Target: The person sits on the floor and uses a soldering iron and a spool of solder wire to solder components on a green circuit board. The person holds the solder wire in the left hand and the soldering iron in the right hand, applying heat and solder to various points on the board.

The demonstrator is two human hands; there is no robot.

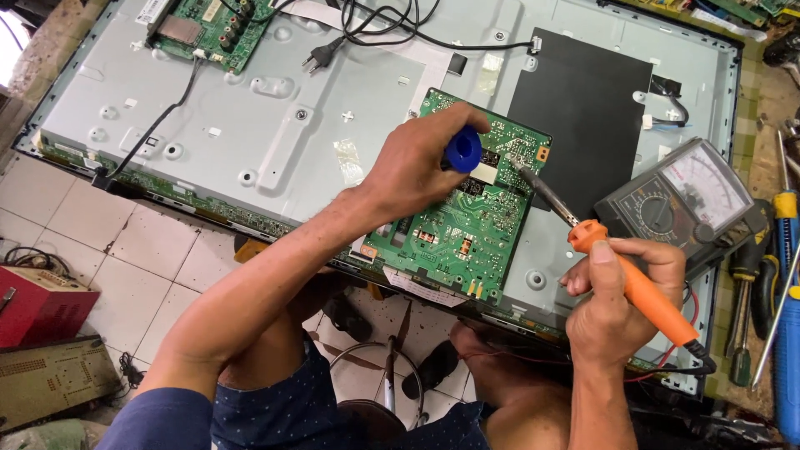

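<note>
My left hand point(421, 162) grips a blue plunger-type tool point(463, 149) and rests on a green circuit board point(467, 229) lying on the metal back of a flat screen point(250, 125). My right hand point(621, 304) holds an orange-handled soldering iron point(637, 287); its metal tip point(521, 169) touches the board's upper right area, just right of the blue tool.
An analog multimeter point(687, 196) lies right of the board, beside a black sheet point(579, 117). Screwdrivers point(783, 225) lie at the far right. A second green board point(212, 29) and a black power cord point(367, 33) are at the top. A red box point(37, 304) sits on the tiled floor.
</note>
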